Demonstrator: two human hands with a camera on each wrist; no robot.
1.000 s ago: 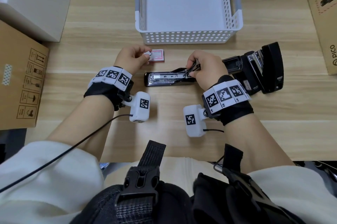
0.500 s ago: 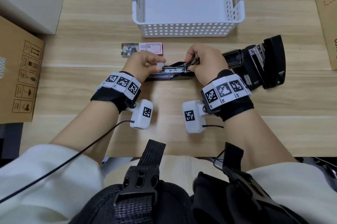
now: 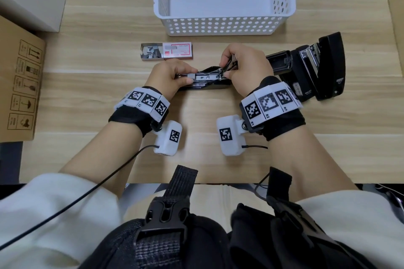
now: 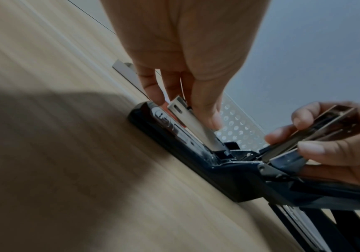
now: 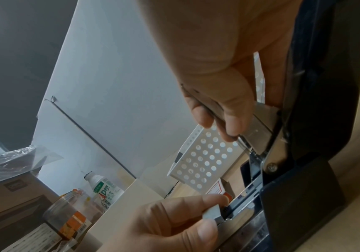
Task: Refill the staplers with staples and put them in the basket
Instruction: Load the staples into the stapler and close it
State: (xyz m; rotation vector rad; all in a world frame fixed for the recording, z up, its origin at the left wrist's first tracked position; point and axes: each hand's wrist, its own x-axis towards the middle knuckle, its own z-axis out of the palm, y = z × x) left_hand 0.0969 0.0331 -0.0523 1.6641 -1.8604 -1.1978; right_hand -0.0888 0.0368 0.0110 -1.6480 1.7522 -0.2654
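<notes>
On the counter (image 3: 306, 159), the open black stapler (image 3: 203, 84) lies rigid and heavy. The left hand (image 3: 172, 76) pinches a brittle staple strip (image 4: 193, 122) by its sides; the right hand (image 3: 244, 67) grips the sprung metal arm (image 4: 317, 131).

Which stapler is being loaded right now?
The flat stapler between both hands: left hand feeds staples, right hand holds its top open. The others lie untouched right.

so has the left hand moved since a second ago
Yes. The left hand has come away from the staple box beside the basket, toward the person and rightward, and now pinches a staple strip at the open stapler.
</notes>
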